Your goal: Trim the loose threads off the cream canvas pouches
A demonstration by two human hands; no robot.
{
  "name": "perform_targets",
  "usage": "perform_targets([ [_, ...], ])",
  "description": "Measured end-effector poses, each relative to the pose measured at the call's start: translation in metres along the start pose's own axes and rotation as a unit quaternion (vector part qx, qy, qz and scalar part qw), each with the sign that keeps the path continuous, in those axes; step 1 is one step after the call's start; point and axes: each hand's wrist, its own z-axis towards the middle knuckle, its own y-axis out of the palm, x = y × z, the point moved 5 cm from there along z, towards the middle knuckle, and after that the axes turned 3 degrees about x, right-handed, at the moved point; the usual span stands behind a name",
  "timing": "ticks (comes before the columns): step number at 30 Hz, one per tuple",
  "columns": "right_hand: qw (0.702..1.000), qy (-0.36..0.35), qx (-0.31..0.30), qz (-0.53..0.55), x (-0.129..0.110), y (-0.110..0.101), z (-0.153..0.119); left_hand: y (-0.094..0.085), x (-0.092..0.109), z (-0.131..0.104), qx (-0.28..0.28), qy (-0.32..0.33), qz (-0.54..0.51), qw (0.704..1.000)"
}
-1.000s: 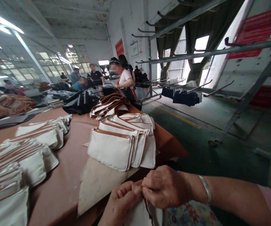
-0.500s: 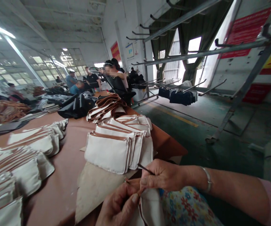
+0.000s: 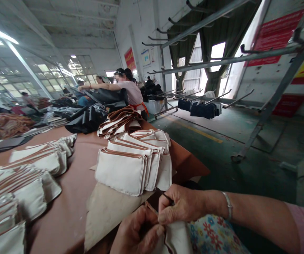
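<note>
Near the bottom centre, my left hand (image 3: 138, 231) is closed on a cream pouch (image 3: 180, 238) with a brown edge strip. Its thumb and fingers pinch the brown edge. My right hand (image 3: 182, 204) meets it there, thumb and fingertips pressed at the same edge. A thin dark tool (image 3: 168, 198) is gripped in my right hand; its kind is unclear, and the fingers cover most of it. The pouch's lower part runs out of the frame. Just beyond my hands stands a stack of similar cream pouches (image 3: 120, 171), resting partly on a beige sheet (image 3: 107, 211).
More cream pouches (image 3: 30, 192) lie in rows along the left of the brown table (image 3: 70, 183). Brown-and-cream pieces (image 3: 120, 120) and black material (image 3: 88, 116) are piled farther back. A metal rack (image 3: 249, 137) stands at the right. Behind the table, a co-worker (image 3: 131, 91) handles black material.
Both hands have moved slightly right with the pouch. The dark tool, which stuck out past my right fingers, now shows only a short part. The co-worker behind has stretched out an arm.
</note>
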Motion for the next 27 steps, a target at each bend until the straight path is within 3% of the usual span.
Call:
perform_targets([
  [3, 1.0, -0.006, 0.01, 0.007, -0.002, -0.003, 0.0, -0.001, 0.001, -0.001, -0.078, -0.024, -0.016, 0.997],
  [5, 1.0, -0.017, 0.004, 0.014, -0.002, -0.003, 0.0, -0.003, 0.001, -0.002, -0.085, -0.047, -0.051, 0.994],
  [9, 0.999, -0.03, 0.002, 0.02, 0.0, -0.005, 0.0, -0.004, -0.005, -0.002, -0.054, -0.094, -0.119, 0.987],
  [14, 0.998, 0.006, 0.009, 0.065, -0.003, -0.004, -0.002, 0.001, -0.019, 0.006, 0.007, -0.117, -0.174, 0.978],
  [18, 0.988, 0.035, 0.025, 0.149, 0.001, 0.001, -0.002, 0.003, -0.023, 0.008, 0.016, -0.111, -0.156, 0.981],
  [20, 0.98, 0.041, 0.038, 0.188, 0.009, 0.002, 0.0, 0.0, -0.017, 0.006, 0.038, -0.058, -0.103, 0.992],
  [23, 0.977, 0.033, 0.061, 0.202, 0.02, 0.002, 0.003, -0.007, -0.001, -0.001, 0.098, 0.102, 0.026, 0.99],
  [27, 0.979, 0.024, 0.083, 0.187, 0.022, 0.001, 0.004, -0.007, 0.011, -0.01, 0.13, 0.309, 0.189, 0.923],
])
